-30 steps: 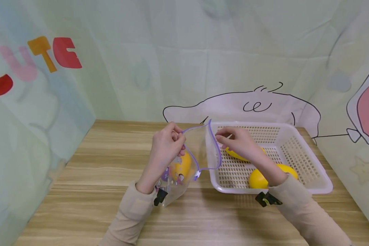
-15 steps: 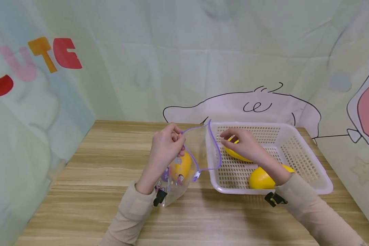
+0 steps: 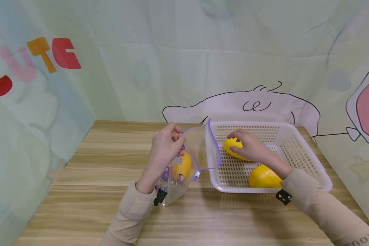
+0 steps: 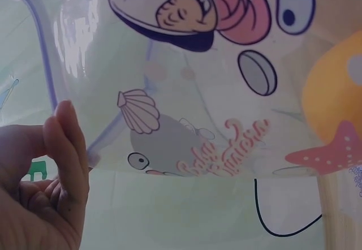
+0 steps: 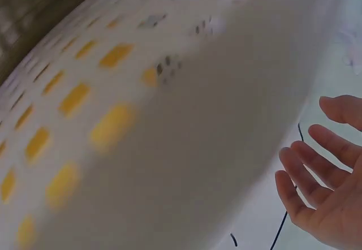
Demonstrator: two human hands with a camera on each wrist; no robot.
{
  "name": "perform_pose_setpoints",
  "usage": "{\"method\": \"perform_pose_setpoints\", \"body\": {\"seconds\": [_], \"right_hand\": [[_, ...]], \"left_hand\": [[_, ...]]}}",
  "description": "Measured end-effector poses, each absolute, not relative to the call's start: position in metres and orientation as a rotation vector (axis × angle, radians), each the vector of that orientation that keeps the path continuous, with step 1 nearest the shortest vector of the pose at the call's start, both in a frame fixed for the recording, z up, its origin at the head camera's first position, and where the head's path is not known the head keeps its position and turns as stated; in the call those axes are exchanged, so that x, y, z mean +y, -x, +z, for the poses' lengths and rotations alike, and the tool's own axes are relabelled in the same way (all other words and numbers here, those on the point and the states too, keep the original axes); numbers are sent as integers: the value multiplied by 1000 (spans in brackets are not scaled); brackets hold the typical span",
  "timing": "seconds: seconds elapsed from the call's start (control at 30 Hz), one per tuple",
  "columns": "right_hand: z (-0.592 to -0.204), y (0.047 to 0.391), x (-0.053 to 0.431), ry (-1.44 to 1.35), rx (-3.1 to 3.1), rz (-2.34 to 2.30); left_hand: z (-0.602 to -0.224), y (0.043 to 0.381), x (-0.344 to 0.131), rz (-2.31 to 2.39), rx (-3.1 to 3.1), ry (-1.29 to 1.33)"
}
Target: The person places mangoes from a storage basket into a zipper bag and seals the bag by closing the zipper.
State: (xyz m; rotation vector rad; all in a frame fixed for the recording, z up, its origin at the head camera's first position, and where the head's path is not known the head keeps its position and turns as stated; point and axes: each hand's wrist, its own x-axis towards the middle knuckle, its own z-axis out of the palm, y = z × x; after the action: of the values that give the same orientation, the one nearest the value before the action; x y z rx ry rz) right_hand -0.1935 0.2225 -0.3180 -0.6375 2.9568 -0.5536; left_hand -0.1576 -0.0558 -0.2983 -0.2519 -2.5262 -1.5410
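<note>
A clear zip bag (image 3: pixel 203 145) with a purple zip edge and white slider stands with its mouth spread toward the basket. My left hand (image 3: pixel 167 143) pinches one side of that mouth. Inside the bag lies an orange-yellow mango (image 3: pixel 183 166), partly behind printed cartoons. Over the white basket (image 3: pixel 310 160), my right hand (image 3: pixel 249 146) hovers with fingers apart and loosely bent, holding nothing. Just below it is a yellow mango (image 3: pixel 231 146), partly covered by the hand; contact cannot be told. A second yellow mango (image 3: pixel 262 177) rests nearer the basket's front, partly behind my wrist.
The basket has perforated walls and a raised rim, close to the bag's right side. A wood-grain table (image 3: pixel 110 171) carries everything. Behind it hangs a printed cloth backdrop (image 3: pixel 141 68) that meets the table's far edge.
My right hand has moved away from the bag's mouth, rightward and over the farther mango in the basket, its fingers spreading. The left hand and bag have stayed in place.
</note>
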Motion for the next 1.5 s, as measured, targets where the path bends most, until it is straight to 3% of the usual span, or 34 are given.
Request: {"method": "perform_pose_setpoints", "body": {"seconds": [0.67, 1.5], "right_hand": [[-319, 208, 239, 718, 2851, -214], [-337, 225, 245, 592, 2723, -153]], "left_hand": [[-296, 157, -53, -1587, -2544, 228], [-298, 158, -53, -1566, -2555, 232]]}}
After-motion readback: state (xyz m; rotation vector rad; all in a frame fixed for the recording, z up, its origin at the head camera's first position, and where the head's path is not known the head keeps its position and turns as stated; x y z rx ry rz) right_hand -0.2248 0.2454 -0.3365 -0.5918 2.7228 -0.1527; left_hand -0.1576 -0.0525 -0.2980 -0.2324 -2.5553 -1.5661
